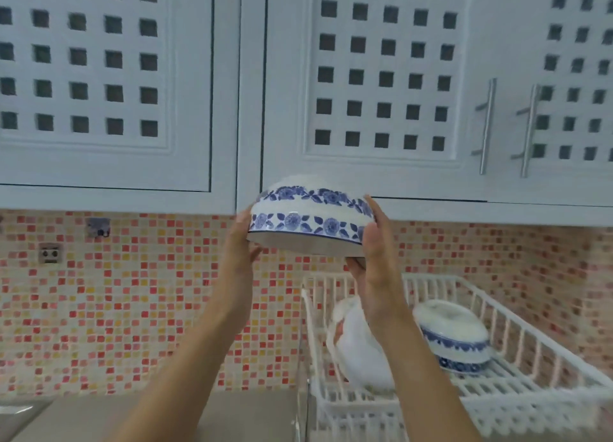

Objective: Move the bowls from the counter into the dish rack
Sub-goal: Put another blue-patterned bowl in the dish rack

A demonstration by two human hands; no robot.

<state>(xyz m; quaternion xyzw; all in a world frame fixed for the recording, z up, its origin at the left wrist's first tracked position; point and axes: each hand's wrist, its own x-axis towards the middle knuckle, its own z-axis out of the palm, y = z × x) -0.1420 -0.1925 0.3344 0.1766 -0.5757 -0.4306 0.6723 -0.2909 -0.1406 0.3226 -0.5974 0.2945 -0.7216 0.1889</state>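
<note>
I hold a white bowl with blue flower bands (pixel 308 217) upside down and slightly tilted, high in front of the wall cabinets. It looks like two bowls nested together. My left hand (pixel 243 239) presses its left side and my right hand (pixel 373 242) grips its right side. Below and to the right stands the white wire dish rack (pixel 537 352). Inside it another blue-banded bowl (pixel 454 337) lies upside down, and a plain white dish (pixel 358 348) leans on its side, partly hidden behind my right forearm.
White lattice-front cabinets (pixel 381 77) with metal bar handles (pixel 486 126) hang close above the held bowl. A pink and orange mosaic tile wall (pixel 132 302) with a socket (pixel 49 253) runs behind. A beige counter (pixel 232 415) lies at the bottom left.
</note>
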